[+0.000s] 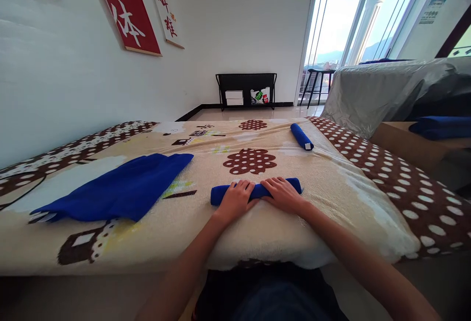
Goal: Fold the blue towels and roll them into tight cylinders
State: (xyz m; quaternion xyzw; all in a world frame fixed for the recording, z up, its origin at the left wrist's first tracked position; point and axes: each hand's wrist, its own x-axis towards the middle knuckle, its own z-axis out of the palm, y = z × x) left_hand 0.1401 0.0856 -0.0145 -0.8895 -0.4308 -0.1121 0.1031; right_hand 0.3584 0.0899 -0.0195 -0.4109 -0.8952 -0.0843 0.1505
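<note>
A rolled-up blue towel (258, 193) lies crosswise near the front edge of the patterned blanket (198, 242). My left hand (235, 200) is curled over its left half, and my right hand (282, 194) over its right half, thumbs toward each other. Both ends of the roll stick out past the hands. Left of them a flat blue towel (121, 188) is spread out, its near left corner showing a pale tag. Farther back on the right rests another rolled blue towel (301, 137) with a small white label at its near end.
The blanket covers a wide bed-like surface with a brown polka-dot border (408, 188). On the right stand a sheet-covered stack (379, 90) and a cardboard box (405, 144) with blue cloth (441, 127). A black rack (246, 83) and a stool (319, 71) are at the back.
</note>
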